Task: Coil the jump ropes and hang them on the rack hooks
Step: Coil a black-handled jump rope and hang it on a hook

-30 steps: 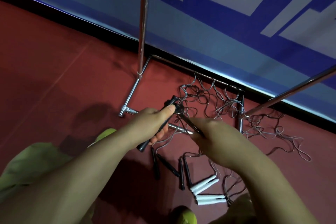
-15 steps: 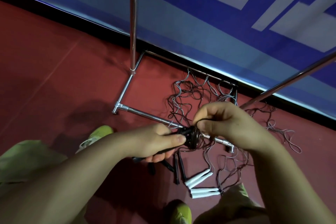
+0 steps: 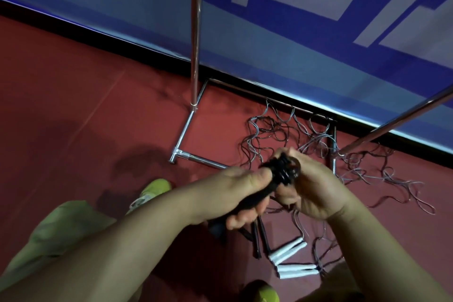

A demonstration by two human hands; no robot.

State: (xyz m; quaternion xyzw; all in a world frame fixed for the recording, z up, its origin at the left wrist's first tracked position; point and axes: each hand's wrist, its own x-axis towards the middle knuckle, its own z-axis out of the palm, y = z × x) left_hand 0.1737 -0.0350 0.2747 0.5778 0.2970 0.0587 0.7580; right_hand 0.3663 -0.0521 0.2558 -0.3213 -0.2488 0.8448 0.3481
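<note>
A: Where do we stand?

B: Our left hand (image 3: pixel 241 193) is curled around the black slender handles of the jump rope (image 3: pixel 247 200); our right hand (image 3: pixel 316 189) pinches the dark cord wound into a coil (image 3: pixel 285 170) at their upper end, above the red floor (image 3: pixel 85 105).

A: Failure modes?

B: If we slacken either hold, the coil may unwind. The trailing cord may also snag the tangled thin loose cords (image 3: pixel 318 144) around the chrome tubular rack base (image 3: pixel 196 159).
</note>
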